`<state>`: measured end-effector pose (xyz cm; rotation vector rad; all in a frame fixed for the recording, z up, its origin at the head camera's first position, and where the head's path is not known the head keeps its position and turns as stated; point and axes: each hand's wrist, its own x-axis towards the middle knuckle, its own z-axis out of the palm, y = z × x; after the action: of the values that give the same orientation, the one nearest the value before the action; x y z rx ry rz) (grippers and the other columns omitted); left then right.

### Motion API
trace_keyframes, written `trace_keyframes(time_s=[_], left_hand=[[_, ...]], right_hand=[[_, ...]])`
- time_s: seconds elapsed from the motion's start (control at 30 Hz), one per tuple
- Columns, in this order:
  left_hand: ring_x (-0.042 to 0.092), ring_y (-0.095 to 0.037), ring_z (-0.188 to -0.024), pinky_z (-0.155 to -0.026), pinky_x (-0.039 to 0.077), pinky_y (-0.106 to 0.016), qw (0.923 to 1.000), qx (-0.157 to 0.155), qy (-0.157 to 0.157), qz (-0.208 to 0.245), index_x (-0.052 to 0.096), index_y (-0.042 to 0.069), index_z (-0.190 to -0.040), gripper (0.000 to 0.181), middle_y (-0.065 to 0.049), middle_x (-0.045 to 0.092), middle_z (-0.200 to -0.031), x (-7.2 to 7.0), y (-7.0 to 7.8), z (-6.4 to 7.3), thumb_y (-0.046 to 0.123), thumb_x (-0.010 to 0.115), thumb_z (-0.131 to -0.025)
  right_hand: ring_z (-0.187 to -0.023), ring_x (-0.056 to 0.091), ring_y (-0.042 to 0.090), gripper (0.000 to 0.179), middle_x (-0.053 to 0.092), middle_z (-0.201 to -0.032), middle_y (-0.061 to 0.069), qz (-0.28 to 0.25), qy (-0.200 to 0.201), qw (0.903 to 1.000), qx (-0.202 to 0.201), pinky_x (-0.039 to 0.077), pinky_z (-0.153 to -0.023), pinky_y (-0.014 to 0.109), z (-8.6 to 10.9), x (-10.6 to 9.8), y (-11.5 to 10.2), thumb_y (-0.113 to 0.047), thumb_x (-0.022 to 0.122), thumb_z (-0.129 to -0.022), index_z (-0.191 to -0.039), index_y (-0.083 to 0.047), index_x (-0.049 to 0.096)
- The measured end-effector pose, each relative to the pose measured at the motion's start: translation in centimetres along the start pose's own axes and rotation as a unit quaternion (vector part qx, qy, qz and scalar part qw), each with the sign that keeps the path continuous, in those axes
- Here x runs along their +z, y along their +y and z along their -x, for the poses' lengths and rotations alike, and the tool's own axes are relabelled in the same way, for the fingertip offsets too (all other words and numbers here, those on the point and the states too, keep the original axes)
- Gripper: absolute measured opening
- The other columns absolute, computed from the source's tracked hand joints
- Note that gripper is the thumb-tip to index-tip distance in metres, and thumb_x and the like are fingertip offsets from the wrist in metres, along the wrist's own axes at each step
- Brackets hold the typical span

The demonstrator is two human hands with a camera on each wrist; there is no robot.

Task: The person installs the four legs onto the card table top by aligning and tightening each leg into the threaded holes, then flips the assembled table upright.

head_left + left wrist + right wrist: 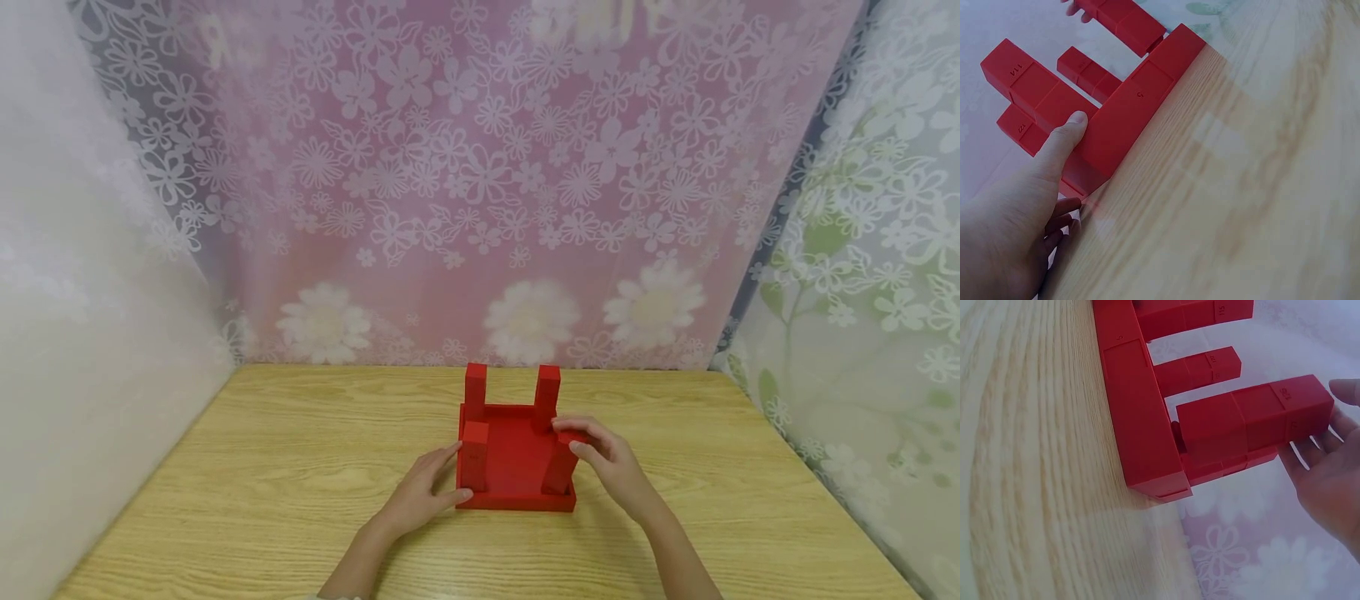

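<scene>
A shallow red tray-like base (517, 501) with a raised rim lies on the wooden table, red block posts rising from its corners. My left hand (422, 497) holds its near left corner, thumb against the front edge beside the near left post (474, 458) and fingers along the left side. My right hand (611, 467) grips the upper end of the near right post (1260, 419) between thumb and fingers. That post leans, and a narrow gap shows at its foot in the right wrist view. Farther back stand the far left post (476, 392) and far right post (547, 396).
The wood-grain table (300, 450) spreads out on both sides of the base. A pink flowered curtain (480, 208) hangs along its back edge, with pale sheets (97, 275) at the left and a leafy patterned one (885, 275) at the right.
</scene>
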<state>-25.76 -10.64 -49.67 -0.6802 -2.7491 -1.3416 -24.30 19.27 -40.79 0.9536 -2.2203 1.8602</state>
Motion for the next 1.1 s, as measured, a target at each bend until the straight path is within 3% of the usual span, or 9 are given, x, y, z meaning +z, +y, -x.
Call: trace_keyframes(time_s=[0.1,0.3,0.53,0.63,0.77,0.97,1.1], left_hand=[[0.024,-0.034,-0.130,-0.096,0.025,-0.061,1.0000,-0.001,0.000,0.000,0.032,0.022,-0.144,0.073,-0.008,0.036,-0.141,0.0,0.0,0.0,0.050,0.061,-0.083],[0.025,-0.034,-0.129,-0.097,0.024,-0.059,1.0000,0.004,0.000,0.005,0.032,0.020,-0.144,0.074,-0.011,0.035,-0.141,0.0,-0.2,0.1,0.051,0.061,-0.083],[0.025,-0.034,-0.129,-0.097,0.025,-0.060,1.0000,0.005,0.001,0.003,0.032,0.021,-0.144,0.074,-0.010,0.035,-0.141,0.0,-0.3,0.1,0.051,0.060,-0.083],[0.025,-0.034,-0.130,-0.097,0.025,-0.060,1.0000,0.004,0.001,0.002,0.032,0.021,-0.144,0.074,-0.011,0.035,-0.141,0.0,-0.3,0.2,0.052,0.060,-0.083],[0.025,-0.035,-0.129,-0.096,0.025,-0.060,1.0000,0.004,0.002,0.000,0.032,0.020,-0.144,0.074,-0.011,0.035,-0.141,0.0,-0.3,0.2,0.052,0.060,-0.083],[0.025,-0.035,-0.129,-0.095,0.026,-0.061,1.0000,0.000,0.000,0.006,0.032,0.021,-0.144,0.073,-0.011,0.036,-0.141,0.1,-0.3,0.1,0.051,0.061,-0.083],[0.025,-0.035,-0.130,-0.095,0.026,-0.061,1.0000,0.003,-0.001,0.002,0.032,0.022,-0.144,0.073,-0.010,0.036,-0.141,0.1,-0.3,0.1,0.051,0.060,-0.083]], right_hand=[[-0.118,0.045,0.014,0.029,0.043,-0.127,0.028,-0.037,-0.022,0.9990,-0.013,0.039,-0.093,0.025,0.1,-0.2,0.1,-0.002,0.039,-0.098,-0.123,0.011,0.048],[-0.113,0.048,0.015,0.030,0.044,-0.125,0.024,-0.034,-0.016,0.9993,-0.002,0.041,-0.090,0.025,0.2,-0.1,0.3,-0.003,0.042,-0.097,-0.124,0.011,0.047],[-0.099,0.049,0.018,0.027,0.050,-0.117,0.013,0.062,0.036,0.9971,0.023,0.046,-0.079,0.026,0.0,0.3,-0.2,-0.003,0.058,-0.090,-0.116,0.001,0.056],[-0.096,0.049,0.024,0.026,0.053,-0.110,0.014,0.112,0.062,0.9914,0.026,0.044,-0.079,0.027,-0.1,0.8,-1.3,-0.003,0.062,-0.087,-0.112,0.002,0.058],[-0.095,0.049,0.027,0.028,0.054,-0.107,0.015,0.141,0.079,0.9864,0.028,0.044,-0.078,0.027,-0.2,1.2,-2.3,-0.004,0.064,-0.085,-0.112,0.003,0.058],[-0.116,0.045,0.016,0.032,0.047,-0.126,0.018,0.057,0.014,0.9980,-0.025,0.040,-0.090,0.023,-0.1,0.6,-0.6,0.001,0.043,-0.096,-0.127,0.004,0.049],[-0.121,0.041,0.014,0.033,0.046,-0.129,0.017,0.008,-0.025,0.9987,-0.044,0.037,-0.094,0.023,0.0,0.2,0.4,0.001,0.032,-0.099,-0.127,0.005,0.048]])
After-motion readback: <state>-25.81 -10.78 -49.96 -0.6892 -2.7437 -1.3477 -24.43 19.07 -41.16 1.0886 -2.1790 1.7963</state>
